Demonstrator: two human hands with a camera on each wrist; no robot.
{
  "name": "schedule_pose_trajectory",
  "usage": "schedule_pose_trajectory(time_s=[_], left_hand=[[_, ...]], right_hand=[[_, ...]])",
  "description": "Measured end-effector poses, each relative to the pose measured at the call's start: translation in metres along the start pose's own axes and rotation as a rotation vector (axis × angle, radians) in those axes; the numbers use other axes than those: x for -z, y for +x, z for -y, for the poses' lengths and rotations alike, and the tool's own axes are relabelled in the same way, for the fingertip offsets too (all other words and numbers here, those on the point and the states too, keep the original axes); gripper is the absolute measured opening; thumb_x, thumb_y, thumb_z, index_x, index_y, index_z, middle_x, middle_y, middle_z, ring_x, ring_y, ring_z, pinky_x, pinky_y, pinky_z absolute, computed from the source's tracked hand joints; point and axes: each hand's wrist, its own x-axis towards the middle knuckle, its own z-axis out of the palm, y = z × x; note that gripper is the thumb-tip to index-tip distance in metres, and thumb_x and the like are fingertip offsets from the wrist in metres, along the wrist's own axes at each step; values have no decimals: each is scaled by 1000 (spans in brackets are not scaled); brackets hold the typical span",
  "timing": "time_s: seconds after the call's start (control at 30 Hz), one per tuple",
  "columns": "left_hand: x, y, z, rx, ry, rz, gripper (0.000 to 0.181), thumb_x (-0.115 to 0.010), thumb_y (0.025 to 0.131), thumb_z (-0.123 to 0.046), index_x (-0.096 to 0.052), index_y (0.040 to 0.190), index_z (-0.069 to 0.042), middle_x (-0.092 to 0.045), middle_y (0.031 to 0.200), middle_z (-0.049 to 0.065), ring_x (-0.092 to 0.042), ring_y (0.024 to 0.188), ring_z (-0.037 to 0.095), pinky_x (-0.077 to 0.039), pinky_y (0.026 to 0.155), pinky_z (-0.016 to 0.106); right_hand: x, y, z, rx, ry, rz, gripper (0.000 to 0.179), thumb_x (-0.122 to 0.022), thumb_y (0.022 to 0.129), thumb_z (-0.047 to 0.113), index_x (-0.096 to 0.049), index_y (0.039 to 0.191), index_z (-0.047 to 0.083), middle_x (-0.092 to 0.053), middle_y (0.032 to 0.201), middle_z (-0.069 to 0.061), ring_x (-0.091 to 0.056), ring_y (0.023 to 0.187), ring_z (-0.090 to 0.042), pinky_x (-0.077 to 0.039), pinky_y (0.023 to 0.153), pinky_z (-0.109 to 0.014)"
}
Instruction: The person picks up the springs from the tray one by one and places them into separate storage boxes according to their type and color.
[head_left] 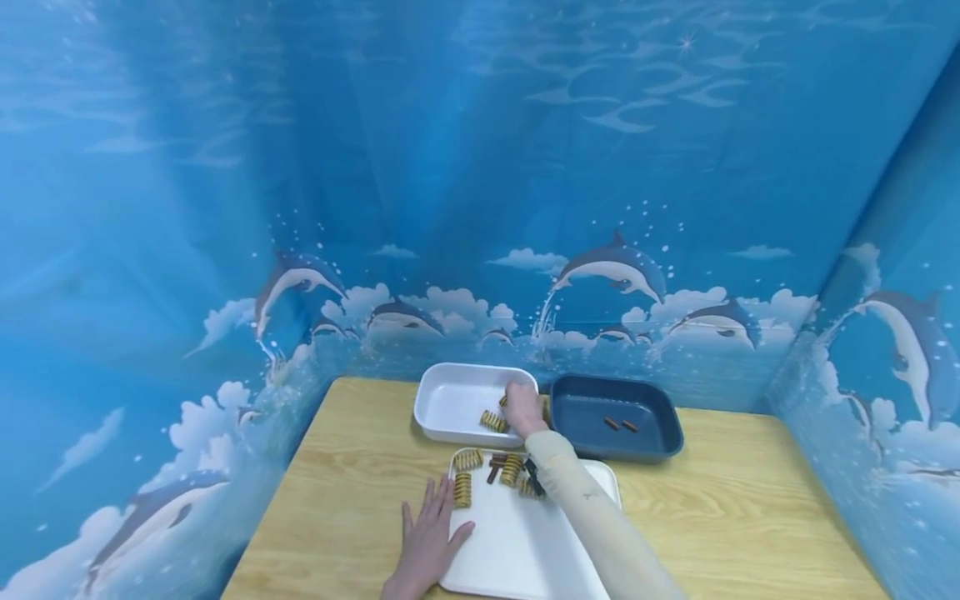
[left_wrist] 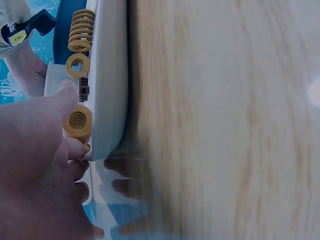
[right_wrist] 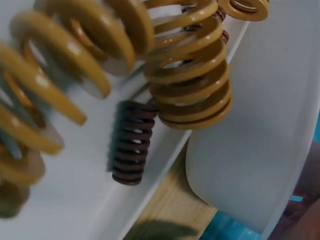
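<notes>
The left hand (head_left: pixel 429 537), with its fingers straight and spread, was laid at the left edge of a white tray (head_left: pixel 517 537), its thumb extended over the tray and its fingertips placed just beside an upright-lying yellow spring (head_left: pixel 462 491); whether that spring was touched could not be told. The right hand (head_left: pixel 524 409) was held over the right end of a white bin (head_left: pixel 447 407), its knuckles bent and its fingertips hidden, so it could not be told whether anything was gripped. A yellow spring (head_left: pixel 503 402) was seen right at its fingers, and another yellow spring (head_left: pixel 492 422) was seen lying in the bin near it. Along the far side of the tray, more yellow springs (head_left: pixel 512 470) were scattered, and small brown springs (head_left: pixel 492 475) were set between them; in the right wrist view, one brown spring was shown lying near the tray's rim. Two small reddish-brown springs (head_left: pixel 630 426) were held apart from the rest in a dark blue bin (head_left: pixel 581 408), placed to the right of the white one. The right arm was covered by a pale sleeve (head_left: pixel 600 525), and a black device (left_wrist: pixel 31 27) was worn at its wrist. The tray and both bins were supported by a wooden table (head_left: pixel 352 492), which was surrounded by a blue curtain (head_left: pixel 450 167) printed with dolphins (head_left: pixel 611 257).
</notes>
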Motion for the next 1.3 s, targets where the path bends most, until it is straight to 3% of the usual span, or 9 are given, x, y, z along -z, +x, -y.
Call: schedule_pose_trajectory(time_s=[0.13, 0.27, 0.5, 0.83, 0.97, 1.3], left_hand=[[-3, -2, -4, -26, -14, -34, 75, -62, 98, -43, -40, 152, 4, -34, 161, 21, -26, 148, 47, -6, 110, 82], [-4, -2, -6, -34, -12, -37, 74, -62, 98, -43, -40, 152, 4, -34, 161, 21, -26, 148, 47, -6, 111, 81], [2, 0, -4, -19, 6, -7, 76, -60, 99, -44, -36, 154, 2, -31, 162, 19, -24, 150, 45, -5, 111, 81], [5, 0, -3, -6, -19, 9, 75, -58, 100, -43, -35, 155, 3, -30, 163, 20, -21, 150, 46, -2, 112, 79], [4, 1, -4, -2, -10, 23, 75, -58, 101, -43, -33, 155, 2, -29, 163, 21, -21, 151, 46, -2, 112, 79], [1, 2, -3, -2, -8, 9, 76, -59, 100, -44, -34, 155, 3, -29, 163, 21, -21, 150, 46, -1, 112, 79]], right_hand=[[11, -7, -5, 38, 32, -22, 12, -77, 85, 3, -71, 95, 0, -72, 88, -16, -70, 83, -35, -59, 73, -47], [31, -15, -9, 59, 168, -100, 15, -73, 92, 5, -74, 106, 1, -72, 98, -15, -70, 88, -33, -59, 76, -47], [64, -36, -14, 60, 285, -215, 11, -70, 97, 13, -76, 106, 10, -73, 96, -6, -70, 84, -23, -59, 73, -40], [71, -95, -38, 101, 380, -300, 11, -77, 91, 10, -77, 102, 11, -75, 93, -2, -70, 77, -14, -60, 69, -31], [66, -116, -49, 112, 436, -261, 13, -79, 87, 5, -77, 100, 8, -75, 93, -3, -71, 78, -16, -62, 71, -31], [39, -147, -57, 167, 534, 22, 22, -80, 85, 4, -75, 106, 7, -75, 103, -6, -70, 96, -27, -60, 82, -36]])
